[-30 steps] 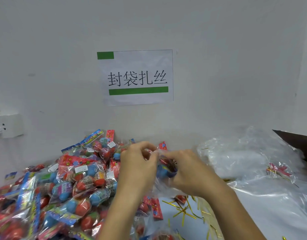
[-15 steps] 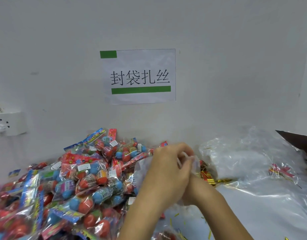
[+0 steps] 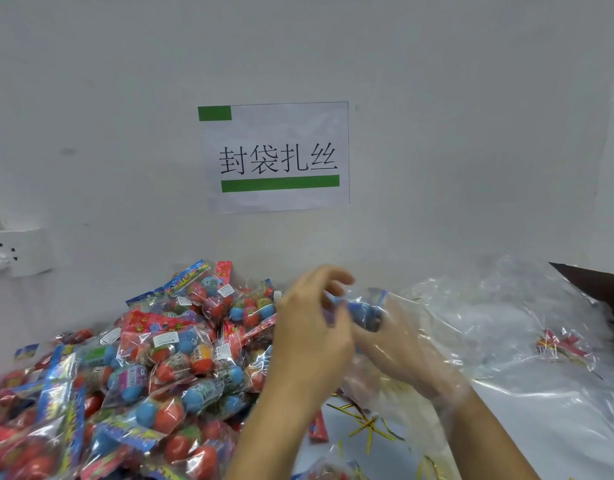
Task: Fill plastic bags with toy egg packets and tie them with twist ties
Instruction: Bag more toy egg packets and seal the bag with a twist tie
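- The left hand (image 3: 309, 327) is raised in front of the pile, with the fingers loosely curled. The thumb and fingers seem to touch the edge of the clear plastic bag (image 3: 406, 337), but the motion blur does not let me tell if they really pinch it.
- The right hand (image 3: 399, 344) is inside the clear plastic bag, so I see it through the film. Its fingers are curled around a blue toy egg packet (image 3: 362, 311), which is also inside the bag.
- The two hands are close together, almost touching, above the table (image 3: 527, 431).
- A big pile of toy egg packets (image 3: 153, 368) lies on the left part of the table and reaches up to the wall (image 3: 437, 98). The eggs in it are mostly red and blue.
- Several gold twist ties (image 3: 364, 424) lie loose on the table below the hands, near the front edge of the picture.
- A heap of empty clear bags (image 3: 506, 313) lies on the right side, against the wall. A small bundle of red and gold ties (image 3: 558, 344) rests on this plastic, well apart from the hands.
- A paper sign (image 3: 278, 155) with Chinese characters and green bars is on the wall above the hands.
- A white power socket (image 3: 14, 252) is on the wall at the left edge.
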### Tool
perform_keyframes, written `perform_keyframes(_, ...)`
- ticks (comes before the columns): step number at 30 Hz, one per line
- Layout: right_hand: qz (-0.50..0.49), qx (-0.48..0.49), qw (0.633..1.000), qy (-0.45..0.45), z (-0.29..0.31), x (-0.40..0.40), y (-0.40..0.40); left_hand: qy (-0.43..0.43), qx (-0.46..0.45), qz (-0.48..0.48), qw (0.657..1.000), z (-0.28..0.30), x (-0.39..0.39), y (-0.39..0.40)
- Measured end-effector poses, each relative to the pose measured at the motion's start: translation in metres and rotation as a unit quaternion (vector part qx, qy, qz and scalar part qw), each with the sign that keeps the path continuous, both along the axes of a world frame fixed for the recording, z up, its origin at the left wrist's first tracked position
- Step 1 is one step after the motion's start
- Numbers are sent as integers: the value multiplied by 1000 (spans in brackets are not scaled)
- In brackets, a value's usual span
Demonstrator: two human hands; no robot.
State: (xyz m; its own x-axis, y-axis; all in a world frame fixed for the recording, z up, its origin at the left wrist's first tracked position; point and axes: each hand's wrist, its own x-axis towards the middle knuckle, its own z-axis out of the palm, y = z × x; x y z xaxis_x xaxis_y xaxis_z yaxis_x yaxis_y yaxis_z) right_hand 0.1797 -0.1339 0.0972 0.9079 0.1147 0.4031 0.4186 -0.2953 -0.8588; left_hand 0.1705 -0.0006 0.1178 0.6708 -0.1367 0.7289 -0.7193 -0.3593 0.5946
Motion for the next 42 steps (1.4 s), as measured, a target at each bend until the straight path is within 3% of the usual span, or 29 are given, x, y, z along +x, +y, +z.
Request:
perform_keyframes(2,-12,10,1000,-12,3,-1,-2,-17,99,58,993,-5,12,17)
perform_keyframes(5,-54,-53,995,-62,4,-1,-6,-10,222,99,970,-13,24,32)
perform_keyframes(7,-61,-65,995,-33,3,0,-8,-27,191,107,975,-15,27,32)
perform_keyframes(10,-76,-10,997,6,3,0,-10,-68,109,95,987,-13,26,29)
perform_keyframes(14,-129,89,986,-61,7,6,-4,-103,59,72,990,-9,22,26)
perform_keyframes(19,-116,41,990,-73,1,5,-2,-132,53,56,988,-1,15,26)
perform_keyframes(23,-128,66,988,-52,1,6,-6,-9,43,11,999,-5,14,33)
perform_keyframes(25,-117,110,986,-46,5,4,-7,44,-71,28,996,-7,17,31)
perform_keyframes(28,-110,149,983,-9,5,4,-9,184,-217,74,956,-8,26,27)
perform_keyframes(30,-147,99,984,2,3,7,-11,315,-216,32,924,-13,32,24)
perform_keyframes(32,-117,110,987,-20,4,7,-8,391,-195,-39,899,-23,35,20)
perform_keyframes(34,-95,116,988,-47,5,5,-4,421,-186,-122,879,-32,32,12)
perform_keyframes(37,-49,186,980,-44,1,8,0,433,-257,-201,840,-39,27,-4)
perform_keyframes(40,-25,294,956,-9,-2,13,7,434,-318,-201,818,-41,24,-16)
perform_keyframes(42,-39,378,925,14,0,16,13,443,-313,-188,819,-44,23,-20)
